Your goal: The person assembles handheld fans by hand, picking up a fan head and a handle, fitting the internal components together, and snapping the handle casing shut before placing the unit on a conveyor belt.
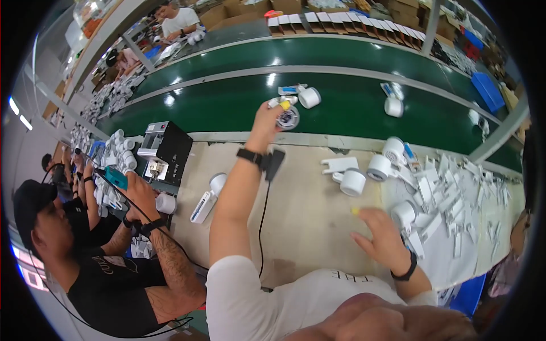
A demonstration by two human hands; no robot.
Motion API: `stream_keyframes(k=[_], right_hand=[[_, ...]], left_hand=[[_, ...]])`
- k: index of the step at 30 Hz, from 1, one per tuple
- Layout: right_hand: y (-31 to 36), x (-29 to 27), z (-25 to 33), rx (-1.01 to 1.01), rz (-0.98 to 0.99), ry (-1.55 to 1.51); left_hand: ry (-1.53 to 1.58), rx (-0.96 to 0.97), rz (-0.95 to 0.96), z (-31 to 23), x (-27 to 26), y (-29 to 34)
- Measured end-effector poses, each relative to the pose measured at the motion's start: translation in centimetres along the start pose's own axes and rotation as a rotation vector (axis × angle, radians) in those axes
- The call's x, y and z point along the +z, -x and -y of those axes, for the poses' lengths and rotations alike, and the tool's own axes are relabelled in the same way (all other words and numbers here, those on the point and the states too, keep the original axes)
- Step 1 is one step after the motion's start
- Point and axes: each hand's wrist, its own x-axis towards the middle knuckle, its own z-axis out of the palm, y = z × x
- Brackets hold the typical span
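Observation:
My left hand (265,122) reaches out over the green conveyor belt. Its fingers are closed on a white part with a round grey open end (289,118); a yellow cover shows on one fingertip. Just beyond it on the belt lies a white cylinder part (309,97) beside a small white-and-blue piece. Over the beige tabletop (301,227), my right hand (382,236) hovers with thumb and forefinger apart, holding nothing, and yellow covers a fingertip. Ahead of this hand rests a white cylinder part (352,182), close to a flat white bracket (339,165).
White brackets (449,210) pile up on the right. A black machine (165,152) stands at the left end of the table. A co-worker in black (114,267) holds a teal power screwdriver (115,178) on my left. A cable (263,227) trails from my left wrist strap.

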Motion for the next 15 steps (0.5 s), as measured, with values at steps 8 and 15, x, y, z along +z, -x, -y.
stream_keyframes(k=[8, 15], right_hand=[[-2.3, -2.1, 0.8, -0.314, -0.155, 0.512], [3.4, -5.9, -0.1, -0.475, -0.201, 0.179]], left_hand=[[0.623, -0.244, 0.437, 2.8, 12.6, 21.2], [-0.369, 0.297, 0.732, 0.7, 11.7, 27.1]])
